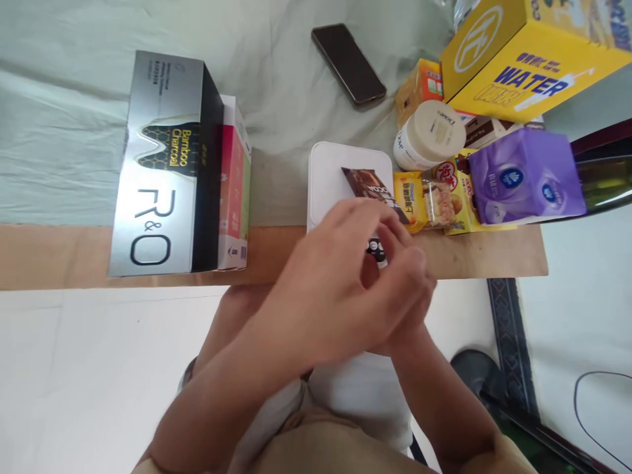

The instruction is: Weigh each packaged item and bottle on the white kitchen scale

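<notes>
My left hand (336,283) reaches across in front of my right hand (415,319), and the two meet above the table's front edge. The left fingers are curled together toward the thumb; anything between them is hidden. Most of the right fingers are covered by the left hand. Just beyond them lies a white kitchen scale (328,174), its near part hidden, with black-and-white buttons (376,249) showing between my fingers. A brown cocoa packet (370,187) rests on the scale's plate, tilted, its lower end near my left knuckles.
Right of the scale crowd snack packets (437,201), a white tub (434,135), a purple tissue pack (526,178), a green bottle (607,184) and a yellow carton (533,66). A phone (348,62) lies behind. On the left stand a silver-black box (158,164) and a pink box (234,191).
</notes>
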`<state>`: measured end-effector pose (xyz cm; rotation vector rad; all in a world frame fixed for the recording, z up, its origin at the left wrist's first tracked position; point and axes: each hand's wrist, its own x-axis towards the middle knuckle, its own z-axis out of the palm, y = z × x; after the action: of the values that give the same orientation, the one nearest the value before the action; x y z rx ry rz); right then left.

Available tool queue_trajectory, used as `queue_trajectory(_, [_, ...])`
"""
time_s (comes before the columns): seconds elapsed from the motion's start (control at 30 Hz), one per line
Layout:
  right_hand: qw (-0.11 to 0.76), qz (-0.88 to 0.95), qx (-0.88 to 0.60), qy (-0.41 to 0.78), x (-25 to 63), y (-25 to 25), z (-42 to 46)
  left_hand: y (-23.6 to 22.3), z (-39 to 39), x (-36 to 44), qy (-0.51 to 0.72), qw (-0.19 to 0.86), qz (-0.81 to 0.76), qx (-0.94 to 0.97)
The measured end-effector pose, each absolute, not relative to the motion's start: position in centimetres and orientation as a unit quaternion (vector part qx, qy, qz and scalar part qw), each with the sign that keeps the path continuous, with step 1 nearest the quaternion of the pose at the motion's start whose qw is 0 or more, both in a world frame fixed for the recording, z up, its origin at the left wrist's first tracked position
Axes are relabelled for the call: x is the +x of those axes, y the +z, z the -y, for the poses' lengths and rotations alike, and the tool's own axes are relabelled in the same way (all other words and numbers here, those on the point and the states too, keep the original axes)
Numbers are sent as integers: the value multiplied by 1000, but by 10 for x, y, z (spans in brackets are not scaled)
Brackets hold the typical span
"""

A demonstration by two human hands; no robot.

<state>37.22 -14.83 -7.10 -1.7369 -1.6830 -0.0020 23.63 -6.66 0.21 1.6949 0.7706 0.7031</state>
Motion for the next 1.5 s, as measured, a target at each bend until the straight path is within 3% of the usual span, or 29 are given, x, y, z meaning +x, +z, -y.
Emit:
queue_trajectory(0.23, [383,678,-626,46,379,-66,149,-12,43,221,336,465,-478,665])
queue_trajectory(0.37, [528,570,-630,11,408,-96,166,-24,33,224,371,441,-473,666])
queue_trajectory(0.47, [587,462,-665,-19,424,-113,167,-30,28,227,378,441,-471,664])
queue_trajectory(0.8, [576,423,-700,-7,432,-113,163,-34,25,229,372,468,-462,655])
queue_trajectory(1.0, [500,519,-693,31,439,-89,147,-36,26,229,387,478,-446,651])
queue_trajectory(1.3, [138,792,-588,83,449,-33,65,-41,30,227,376,498,-423,658])
queue_trajectory(1.5, [92,816,-565,82,450,-37,46,-32,38,228,382,501,-292,719])
